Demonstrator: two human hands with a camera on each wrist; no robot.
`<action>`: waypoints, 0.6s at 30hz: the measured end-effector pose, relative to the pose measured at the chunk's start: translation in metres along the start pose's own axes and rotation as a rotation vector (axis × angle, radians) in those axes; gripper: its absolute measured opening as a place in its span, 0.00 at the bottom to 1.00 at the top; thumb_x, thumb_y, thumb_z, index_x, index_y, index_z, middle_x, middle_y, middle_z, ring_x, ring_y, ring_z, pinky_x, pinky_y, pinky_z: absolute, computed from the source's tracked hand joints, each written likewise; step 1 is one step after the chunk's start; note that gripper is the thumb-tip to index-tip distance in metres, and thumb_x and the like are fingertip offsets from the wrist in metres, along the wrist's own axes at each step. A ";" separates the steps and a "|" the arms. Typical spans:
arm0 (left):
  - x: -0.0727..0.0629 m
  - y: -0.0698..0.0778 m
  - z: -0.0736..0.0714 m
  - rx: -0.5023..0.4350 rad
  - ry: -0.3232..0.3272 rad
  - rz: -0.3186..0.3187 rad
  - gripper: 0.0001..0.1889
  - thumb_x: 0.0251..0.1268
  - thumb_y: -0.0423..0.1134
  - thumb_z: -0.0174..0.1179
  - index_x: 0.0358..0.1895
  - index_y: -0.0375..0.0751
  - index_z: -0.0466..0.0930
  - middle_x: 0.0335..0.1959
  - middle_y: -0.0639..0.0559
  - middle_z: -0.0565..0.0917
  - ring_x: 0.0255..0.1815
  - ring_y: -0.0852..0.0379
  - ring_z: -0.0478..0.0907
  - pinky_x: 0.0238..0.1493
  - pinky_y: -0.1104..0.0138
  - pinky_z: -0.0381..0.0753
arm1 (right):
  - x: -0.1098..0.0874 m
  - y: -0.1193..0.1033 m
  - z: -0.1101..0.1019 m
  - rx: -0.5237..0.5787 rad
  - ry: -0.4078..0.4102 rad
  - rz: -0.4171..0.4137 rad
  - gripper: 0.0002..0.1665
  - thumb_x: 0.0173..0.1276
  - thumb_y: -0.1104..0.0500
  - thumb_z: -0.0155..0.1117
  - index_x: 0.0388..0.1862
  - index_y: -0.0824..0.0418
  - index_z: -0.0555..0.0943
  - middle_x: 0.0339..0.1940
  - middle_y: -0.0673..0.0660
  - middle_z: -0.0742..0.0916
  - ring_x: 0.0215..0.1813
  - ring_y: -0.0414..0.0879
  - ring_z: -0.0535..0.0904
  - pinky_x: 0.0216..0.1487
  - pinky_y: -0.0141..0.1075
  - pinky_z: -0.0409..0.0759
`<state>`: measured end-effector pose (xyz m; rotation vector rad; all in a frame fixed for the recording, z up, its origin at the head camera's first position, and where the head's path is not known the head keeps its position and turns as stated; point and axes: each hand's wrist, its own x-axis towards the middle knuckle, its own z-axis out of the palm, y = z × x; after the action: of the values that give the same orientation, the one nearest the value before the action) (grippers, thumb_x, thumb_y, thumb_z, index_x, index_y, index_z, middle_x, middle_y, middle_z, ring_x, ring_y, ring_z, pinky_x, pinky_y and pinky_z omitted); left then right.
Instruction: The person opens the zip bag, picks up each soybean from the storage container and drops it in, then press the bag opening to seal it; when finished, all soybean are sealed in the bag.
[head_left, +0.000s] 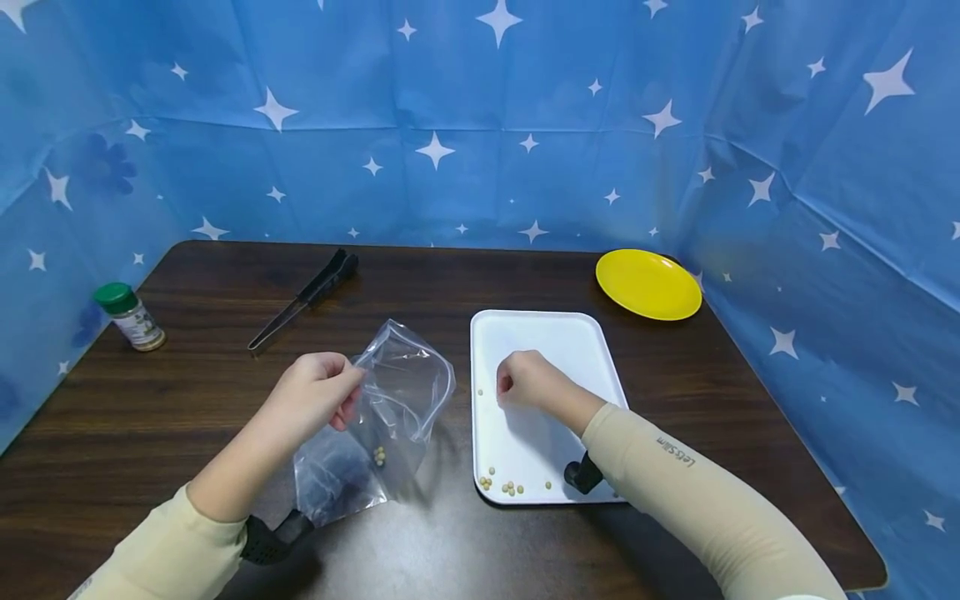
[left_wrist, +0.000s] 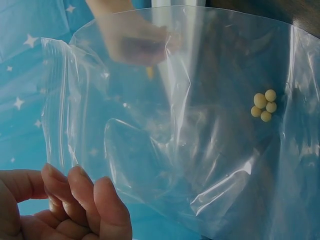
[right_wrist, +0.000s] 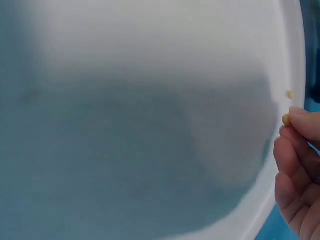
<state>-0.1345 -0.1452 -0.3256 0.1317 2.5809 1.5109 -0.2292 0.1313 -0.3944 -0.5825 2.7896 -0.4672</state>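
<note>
My left hand [head_left: 330, 393] pinches the rim of a clear plastic zip bag [head_left: 408, 383] and holds it up off the dark table. The left wrist view shows the fingers [left_wrist: 75, 197] under the bag [left_wrist: 175, 150], with several small yellow beans [left_wrist: 264, 105] clustered inside; they also show in the head view as beans [head_left: 380, 455]. My right hand [head_left: 517, 382] hovers curled over the white tray [head_left: 555, 333]. In the right wrist view its fingertips [right_wrist: 295, 145] pinch one bean [right_wrist: 286, 119] near the tray's rim [right_wrist: 287, 50]. Several more beans [head_left: 510, 487] lie at the tray's near edge.
A yellow plate [head_left: 648, 284] sits at the table's far right. Black tongs [head_left: 303, 298] lie at the far middle-left, and a green-lidded spice jar [head_left: 129, 316] stands at the left edge. Blue star-print cloth walls the table on three sides.
</note>
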 end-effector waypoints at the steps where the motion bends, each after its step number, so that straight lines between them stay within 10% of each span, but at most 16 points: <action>1: 0.000 0.000 0.000 0.001 0.002 0.001 0.14 0.68 0.36 0.48 0.25 0.31 0.71 0.15 0.46 0.73 0.18 0.53 0.74 0.23 0.64 0.79 | 0.001 -0.002 -0.003 0.015 0.009 0.003 0.09 0.57 0.65 0.69 0.20 0.56 0.81 0.19 0.47 0.80 0.26 0.42 0.74 0.28 0.31 0.73; 9: -0.001 -0.001 -0.002 0.015 0.011 -0.003 0.14 0.68 0.37 0.48 0.25 0.32 0.71 0.15 0.47 0.73 0.18 0.53 0.74 0.23 0.64 0.79 | 0.006 -0.035 -0.062 0.176 0.133 -0.046 0.04 0.60 0.61 0.67 0.27 0.58 0.82 0.24 0.51 0.82 0.30 0.46 0.75 0.30 0.33 0.76; 18: -0.001 0.000 0.000 -0.021 0.014 0.015 0.13 0.65 0.36 0.47 0.23 0.33 0.70 0.14 0.48 0.73 0.16 0.55 0.73 0.21 0.64 0.79 | -0.005 -0.095 -0.107 0.275 0.255 -0.278 0.02 0.61 0.61 0.67 0.30 0.59 0.83 0.25 0.49 0.83 0.29 0.43 0.77 0.32 0.33 0.76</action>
<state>-0.1339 -0.1450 -0.3255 0.1396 2.5797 1.5486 -0.2248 0.0782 -0.2614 -0.9038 2.8109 -1.0297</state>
